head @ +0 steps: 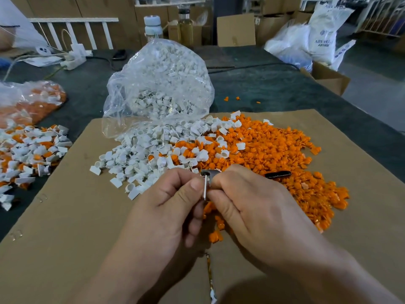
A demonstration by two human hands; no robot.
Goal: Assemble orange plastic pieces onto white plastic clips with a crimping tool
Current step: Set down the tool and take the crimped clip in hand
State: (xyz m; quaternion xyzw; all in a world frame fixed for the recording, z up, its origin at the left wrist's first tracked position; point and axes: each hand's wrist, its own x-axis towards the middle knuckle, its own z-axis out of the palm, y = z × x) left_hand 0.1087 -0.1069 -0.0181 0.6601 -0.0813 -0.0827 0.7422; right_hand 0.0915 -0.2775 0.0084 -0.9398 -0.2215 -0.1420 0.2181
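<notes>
Your left hand [166,207] and right hand [252,205] both pinch the crimping tool [205,187] with curled fingers. Just beyond lie heaped orange pieces [274,145] and white clips [140,154].

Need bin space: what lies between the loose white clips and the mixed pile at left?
Bare cardboard, then a sliver of dark table, in the head view.
</notes>
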